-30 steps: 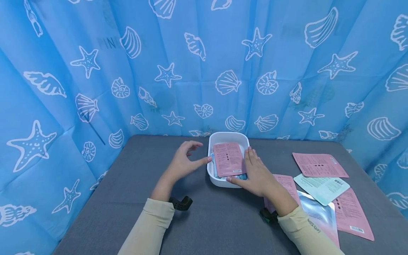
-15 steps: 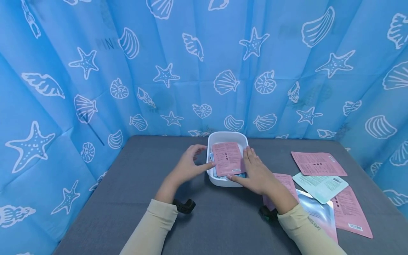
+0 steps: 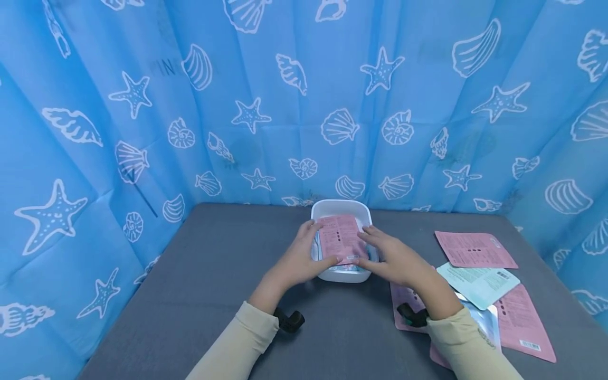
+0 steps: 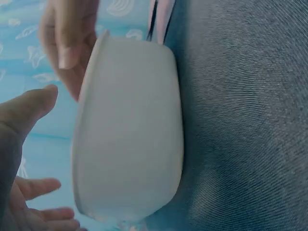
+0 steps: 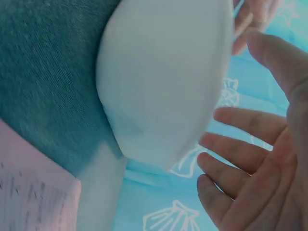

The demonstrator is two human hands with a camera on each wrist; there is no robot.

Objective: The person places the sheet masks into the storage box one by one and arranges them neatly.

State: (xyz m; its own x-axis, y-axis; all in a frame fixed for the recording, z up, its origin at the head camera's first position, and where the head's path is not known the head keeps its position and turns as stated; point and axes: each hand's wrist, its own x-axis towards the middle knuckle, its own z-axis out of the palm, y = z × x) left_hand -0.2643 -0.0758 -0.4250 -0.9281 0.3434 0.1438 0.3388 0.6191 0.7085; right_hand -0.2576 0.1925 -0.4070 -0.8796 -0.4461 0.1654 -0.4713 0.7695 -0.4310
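A white plastic bin (image 3: 347,205) stands near the back of the table. On top of its contents lies a flat pink sachet (image 3: 334,232), with light blue packaging (image 3: 350,268) peeking out beneath. My left hand (image 3: 300,258) is over the bin's left side, fingers relaxed, its thumb overlapping the sachet's lower edge. From the right, my right hand (image 3: 393,257) reaches over the rim, its thumb near the same edge. Both wrist views show loosely bent fingers (image 5: 233,144) and a thumb (image 4: 38,103) just above the rim, gripping nothing visible.
To the right lie several flat sachets: a pink one (image 3: 475,250) at the back, a mint green one (image 3: 480,285) and a silvery one (image 3: 485,320) partly under the right forearm. A blue shell-patterned curtain (image 3: 285,148) hangs behind the grey table (image 3: 190,295).
My left hand has moved right, from beside the bin to over its left side. My right hand's fingers have drawn in from flat along the rim to bent over the sachet.
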